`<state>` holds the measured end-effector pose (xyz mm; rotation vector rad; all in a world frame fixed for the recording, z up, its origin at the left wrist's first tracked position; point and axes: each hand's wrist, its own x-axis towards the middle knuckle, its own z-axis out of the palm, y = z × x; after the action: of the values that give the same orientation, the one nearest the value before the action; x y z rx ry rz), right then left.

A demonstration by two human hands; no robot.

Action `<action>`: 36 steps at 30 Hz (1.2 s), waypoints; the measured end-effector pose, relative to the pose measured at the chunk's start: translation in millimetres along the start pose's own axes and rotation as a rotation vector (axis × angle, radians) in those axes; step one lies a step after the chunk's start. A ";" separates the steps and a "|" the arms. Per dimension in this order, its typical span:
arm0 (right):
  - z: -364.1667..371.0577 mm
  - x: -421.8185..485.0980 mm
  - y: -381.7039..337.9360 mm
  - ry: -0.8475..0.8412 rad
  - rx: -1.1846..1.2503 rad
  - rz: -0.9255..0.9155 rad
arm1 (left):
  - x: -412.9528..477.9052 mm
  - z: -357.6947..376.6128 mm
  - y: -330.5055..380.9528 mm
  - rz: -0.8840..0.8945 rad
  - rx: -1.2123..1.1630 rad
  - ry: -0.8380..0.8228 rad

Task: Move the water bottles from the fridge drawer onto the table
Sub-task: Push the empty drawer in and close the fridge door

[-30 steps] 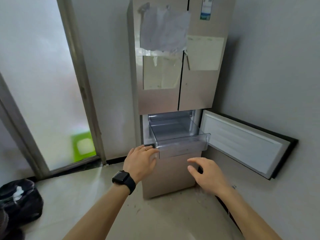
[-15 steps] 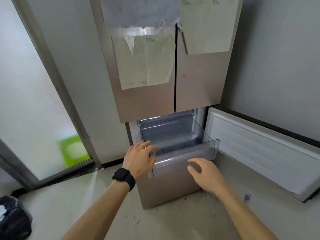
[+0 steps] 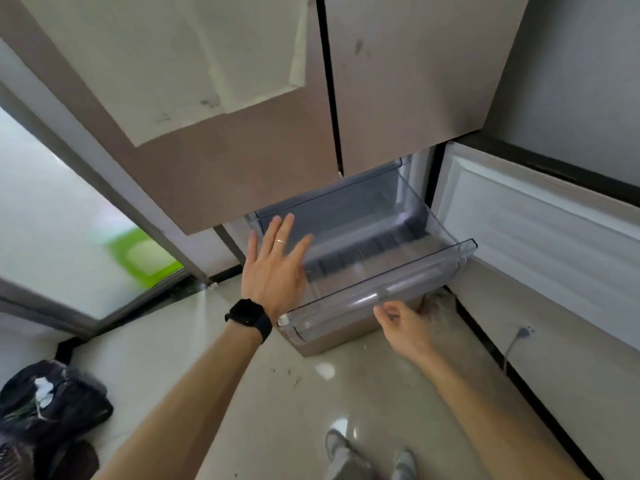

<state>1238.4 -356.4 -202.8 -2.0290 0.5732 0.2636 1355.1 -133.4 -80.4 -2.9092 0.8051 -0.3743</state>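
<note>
Clear plastic drawer [image 3: 363, 258] pulled out | left hand [image 3: 275, 268] flat, fingers spread, above left edge | right hand [image 3: 403, 323] loose under front lip

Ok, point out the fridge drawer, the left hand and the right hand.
fridge drawer [image 3: 381, 292]: head view, clear front wall.
left hand [image 3: 273, 271]: head view, back of the hand.
right hand [image 3: 403, 322]: head view, knuckles.

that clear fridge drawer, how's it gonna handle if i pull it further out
The clear drawer looks empty, so it is probably light. Its thin transparent walls may flex. The right hand is under the front lip, right of middle, so a one-sided pull might skew it.
</note>
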 end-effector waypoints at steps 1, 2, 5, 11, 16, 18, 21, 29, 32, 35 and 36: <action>4.9 6.0 0.2 0.007 0.060 0.027 | 13.7 0.8 -4.4 0.036 0.030 0.029; 9.7 12.0 0.0 0.016 0.115 0.044 | 27.7 0.2 -8.6 0.071 0.059 0.068; 20.9 25.2 -4.7 0.070 0.270 0.071 | 68.4 -2.4 -21.0 0.166 0.123 0.212; 30.8 34.8 -12.0 0.083 0.281 -0.001 | 124.7 11.9 -44.4 0.294 0.256 0.395; 32.0 64.4 -35.6 0.218 0.259 -0.009 | 130.8 32.9 -54.8 0.306 0.382 0.512; 37.0 75.1 -45.8 0.258 0.277 0.013 | 133.1 36.4 -55.9 0.313 0.419 0.553; 47.1 98.6 -54.0 0.350 0.205 -0.055 | 134.5 39.2 -57.5 0.315 0.433 0.591; 46.5 181.9 -91.7 0.318 0.166 -0.179 | 141.8 46.2 -56.6 0.307 0.469 0.633; 51.4 206.5 -111.2 0.307 0.201 -0.152 | 142.7 49.0 -58.4 0.312 0.483 0.652; 53.6 223.2 -120.3 0.289 0.178 -0.128 | 143.1 52.1 -59.1 0.329 0.492 0.651; 53.4 227.9 -122.5 0.278 0.173 -0.122 | 143.3 52.3 -59.4 0.330 0.490 0.653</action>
<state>1499.3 -325.0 -229.9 -1.9351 0.6174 -0.1403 1516.9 -155.1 -91.4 -2.1467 1.0528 -1.3024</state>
